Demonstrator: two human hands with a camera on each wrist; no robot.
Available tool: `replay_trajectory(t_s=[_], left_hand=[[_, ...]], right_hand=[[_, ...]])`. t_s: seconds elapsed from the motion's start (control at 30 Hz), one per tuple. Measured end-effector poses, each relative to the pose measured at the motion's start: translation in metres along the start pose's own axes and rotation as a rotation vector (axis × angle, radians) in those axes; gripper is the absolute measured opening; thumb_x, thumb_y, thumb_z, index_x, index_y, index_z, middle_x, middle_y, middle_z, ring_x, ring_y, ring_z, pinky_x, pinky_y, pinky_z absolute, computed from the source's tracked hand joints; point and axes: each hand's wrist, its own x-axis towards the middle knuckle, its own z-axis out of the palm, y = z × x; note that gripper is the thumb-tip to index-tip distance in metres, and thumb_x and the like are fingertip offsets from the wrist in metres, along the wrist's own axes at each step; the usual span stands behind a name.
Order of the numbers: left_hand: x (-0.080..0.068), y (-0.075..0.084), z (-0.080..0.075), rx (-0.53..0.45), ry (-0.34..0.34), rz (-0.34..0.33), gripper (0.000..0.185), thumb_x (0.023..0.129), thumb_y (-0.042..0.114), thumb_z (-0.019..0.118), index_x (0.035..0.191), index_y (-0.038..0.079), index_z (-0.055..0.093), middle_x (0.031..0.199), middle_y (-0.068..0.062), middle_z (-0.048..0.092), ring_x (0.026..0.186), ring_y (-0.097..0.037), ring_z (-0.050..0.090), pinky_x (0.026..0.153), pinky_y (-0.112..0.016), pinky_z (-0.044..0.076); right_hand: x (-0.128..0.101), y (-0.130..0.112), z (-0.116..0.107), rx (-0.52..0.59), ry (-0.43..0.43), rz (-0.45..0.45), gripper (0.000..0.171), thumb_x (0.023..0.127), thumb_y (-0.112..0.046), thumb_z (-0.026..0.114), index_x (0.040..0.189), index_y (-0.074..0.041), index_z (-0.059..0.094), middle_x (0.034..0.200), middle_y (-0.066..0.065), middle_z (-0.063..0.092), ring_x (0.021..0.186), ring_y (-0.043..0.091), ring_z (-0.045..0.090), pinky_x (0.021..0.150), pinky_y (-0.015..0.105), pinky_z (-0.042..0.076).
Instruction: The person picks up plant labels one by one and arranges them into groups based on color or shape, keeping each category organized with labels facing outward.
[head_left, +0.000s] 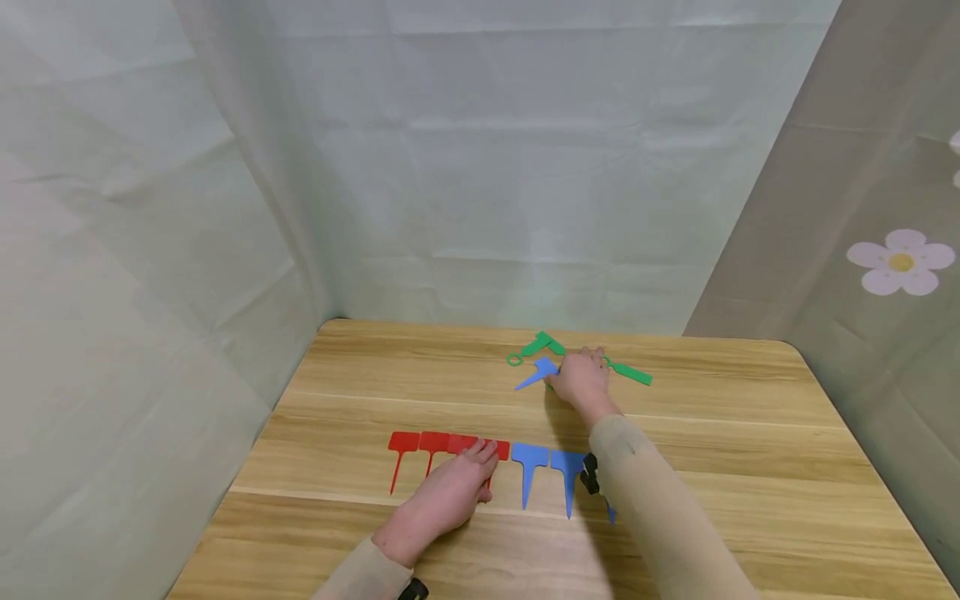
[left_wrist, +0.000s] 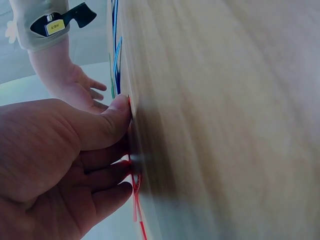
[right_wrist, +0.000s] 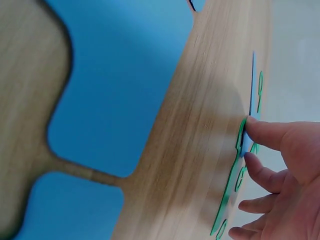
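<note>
My left hand [head_left: 457, 487] rests on the right end of a row of red T-shaped plant labels [head_left: 405, 442], its fingers covering part of them. Farther back on the table, the thumb and forefinger of my right hand [head_left: 583, 379] pinch a blue T-shaped plant label [head_left: 544, 367], whose pointed stem sticks out leftward. Green tags with ring ends [head_left: 632, 372] lie around and partly beneath that hand. In the right wrist view, the pinched blue label [right_wrist: 251, 90] lies against the green tags [right_wrist: 227, 190]. My palm hides some of them in the head view.
Beside the red row stand blue T-shaped labels [head_left: 530, 456], stems toward me; the right sleeve [head_left: 660, 508] partly hides one. A wooden table [head_left: 750, 433] carries everything. Pale cloth [head_left: 525, 167] hangs behind its far edge and along both sides.
</note>
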Motion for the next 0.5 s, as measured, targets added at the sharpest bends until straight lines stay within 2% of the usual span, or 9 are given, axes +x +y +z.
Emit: replay_trajectory(t_s=[0.27,0.37,0.5], left_hand=[[0.000,-0.002,0.002,0.008,0.002,0.011,0.056,0.099,0.020,0.080,0.149,0.000,0.062,0.159,-0.015,0.055,0.149,-0.035,0.048,0.115,-0.045,0.049],[0.000,-0.002,0.001,0.000,0.010,0.015,0.056,0.099,0.019,0.079,0.148,0.000,0.062,0.158,-0.015,0.055,0.149,-0.035,0.048,0.114,-0.045,0.049],[-0.001,-0.002,0.001,-0.007,0.020,0.019,0.055,0.099,0.017,0.079,0.148,0.000,0.063,0.158,-0.016,0.055,0.149,-0.035,0.049,0.114,-0.045,0.049]], right_hand=[[-0.002,0.006,0.000,0.094,0.000,-0.055,0.041,0.101,-0.042,0.075,0.118,-0.005,0.080,0.163,0.037,0.035,0.156,0.063,0.004,0.124,0.073,0.020],[-0.002,0.009,0.000,0.134,-0.003,-0.091,0.033,0.101,-0.041,0.075,0.105,-0.009,0.079,0.165,0.036,0.031,0.155,0.064,-0.001,0.124,0.075,0.014],[-0.001,0.014,0.001,0.159,-0.029,-0.135,0.028,0.103,-0.040,0.073,0.090,-0.016,0.069,0.170,0.035,0.019,0.156,0.062,-0.011,0.123,0.078,0.007]])
